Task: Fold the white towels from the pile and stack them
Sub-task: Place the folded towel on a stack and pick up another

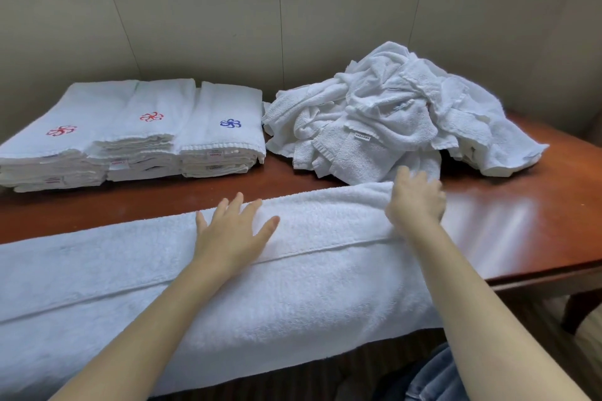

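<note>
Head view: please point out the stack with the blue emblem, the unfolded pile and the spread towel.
stack with the blue emblem (224, 138), head view, top towel below the emblem.
unfolded pile (391, 114), head view, middle of the heap.
spread towel (309, 270), head view, bare part between the forearms.

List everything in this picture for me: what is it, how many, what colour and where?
Long white terry towel: one, white, spread along the table's near edge.
Crumpled white towel pile: one heap, white, back right of the table.
Folded white towel stacks: three side by side, white, back left; two topped with red emblems, one with blue.
Polished wooden table: one, reddish brown, under all the towels.
Panelled wall: one, beige, behind the table.
Denim cloth: one patch, blue, bottom right.
Left hand: one, flat on the long towel's middle.
Right hand: one, gripping the long towel's far right end.
</note>
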`<state>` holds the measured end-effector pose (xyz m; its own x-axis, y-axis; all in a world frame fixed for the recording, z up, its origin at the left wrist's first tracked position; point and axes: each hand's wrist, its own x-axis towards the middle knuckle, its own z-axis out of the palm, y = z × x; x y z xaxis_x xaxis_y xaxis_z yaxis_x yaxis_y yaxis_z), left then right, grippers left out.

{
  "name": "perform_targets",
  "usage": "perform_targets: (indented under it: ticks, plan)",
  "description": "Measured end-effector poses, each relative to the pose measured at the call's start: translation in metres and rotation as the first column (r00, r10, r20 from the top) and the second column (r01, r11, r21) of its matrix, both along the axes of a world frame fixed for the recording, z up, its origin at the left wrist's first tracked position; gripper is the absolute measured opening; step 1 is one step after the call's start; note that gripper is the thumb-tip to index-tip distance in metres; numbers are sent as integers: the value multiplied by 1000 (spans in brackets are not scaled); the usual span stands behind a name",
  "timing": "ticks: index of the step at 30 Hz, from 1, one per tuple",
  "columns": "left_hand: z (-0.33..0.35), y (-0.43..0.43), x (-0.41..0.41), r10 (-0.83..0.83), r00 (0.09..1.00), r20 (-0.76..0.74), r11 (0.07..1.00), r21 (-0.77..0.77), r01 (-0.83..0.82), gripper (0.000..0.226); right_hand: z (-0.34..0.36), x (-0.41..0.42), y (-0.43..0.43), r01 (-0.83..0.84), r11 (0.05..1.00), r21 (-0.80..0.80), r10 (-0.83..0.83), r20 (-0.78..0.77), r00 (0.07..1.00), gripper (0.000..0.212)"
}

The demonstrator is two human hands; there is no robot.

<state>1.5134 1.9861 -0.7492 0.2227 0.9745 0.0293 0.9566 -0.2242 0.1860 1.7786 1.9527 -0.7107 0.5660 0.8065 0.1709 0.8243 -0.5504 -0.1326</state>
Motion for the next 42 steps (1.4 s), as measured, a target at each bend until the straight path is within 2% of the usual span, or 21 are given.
perform_targets:
  ticks: [1,3,5,6,9,13,16,18,19,22,25,27,31,35,39,42]
  plan:
    - [2,3,-4,54,998,-7,998,7,-54,70,0,-13,3,-104,992,73,100,62,993,44]
    - [2,9,-15,171,985,-35,985,-22,-172,72,-7,-42,12,-371,914,166,362,80,929,44]
    - [-1,9,-24,241,967,-84,964,-94,-249,78,-20,-70,21,-554,825,106,560,-30,828,53]
    - [-4,8,-27,246,964,-100,959,-122,-257,80,-28,-80,24,-594,804,22,593,-107,798,58]
    - [-11,4,-37,198,977,-73,970,-130,-206,81,-48,-84,32,-600,787,-139,566,-222,794,63]
    - [-7,8,-62,79,997,-21,990,-114,-81,72,-47,-76,40,-578,797,-174,538,-229,811,61]
    - [0,10,-89,-3,994,110,994,-107,15,63,-43,-84,41,-513,832,-212,468,-228,853,60]
    - [5,13,-111,59,983,174,998,-41,-53,60,-40,-102,40,-500,840,-211,466,-190,864,59]
    - [6,15,-125,108,981,160,994,-6,-109,60,-38,-114,39,-527,827,-197,501,-168,849,59]
    - [5,14,-173,302,952,55,953,9,-303,63,-36,-162,32,-690,708,-150,682,-105,723,57]
    - [-1,4,-223,469,883,-29,878,-92,-470,63,-39,-209,25,-813,565,-140,812,-80,579,54]
    - [-2,-3,-247,485,874,-38,863,-141,-485,61,-41,-240,27,-862,489,-132,861,-88,502,53]
    - [3,-8,-283,464,885,33,879,-143,-456,56,-41,-299,38,-917,385,-107,896,-193,399,57]
    - [2,-11,-325,611,789,66,790,-112,-603,55,-52,-316,44,-913,394,-106,895,-180,407,59]
    - [2,-11,-340,661,711,239,741,-57,-669,50,-55,-315,48,-914,392,-107,896,-181,406,61]
    - [4,-12,-344,744,592,310,630,-30,-776,46,-52,-317,45,-918,379,-117,898,-194,395,60]
